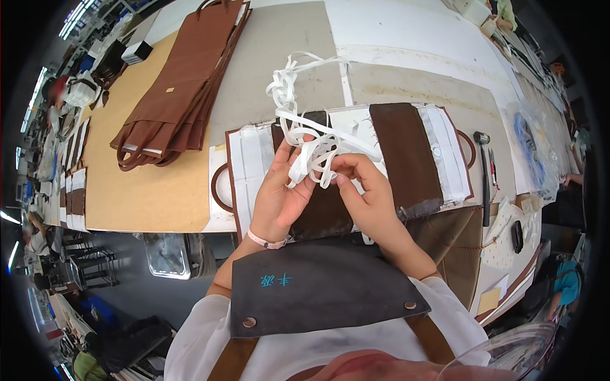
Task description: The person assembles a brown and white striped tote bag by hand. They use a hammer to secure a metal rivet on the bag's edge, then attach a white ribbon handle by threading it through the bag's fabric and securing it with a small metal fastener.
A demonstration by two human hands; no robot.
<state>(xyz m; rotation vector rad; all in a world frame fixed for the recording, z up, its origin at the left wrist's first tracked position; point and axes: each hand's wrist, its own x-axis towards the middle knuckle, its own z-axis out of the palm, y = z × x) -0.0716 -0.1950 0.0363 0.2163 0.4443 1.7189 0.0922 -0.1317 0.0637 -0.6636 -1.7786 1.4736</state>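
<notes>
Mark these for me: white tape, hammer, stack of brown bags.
White tape (309, 154): head view, on the thick part of the tangle.
Hammer (486, 184): head view, on the dark handle.
Stack of brown bags (182, 70): head view, on the top bag's panel.

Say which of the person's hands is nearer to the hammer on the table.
Right. The right hand is at the white tape, left of the hammer; the left hand holds the same tangle, farther left from the hammer.
</notes>
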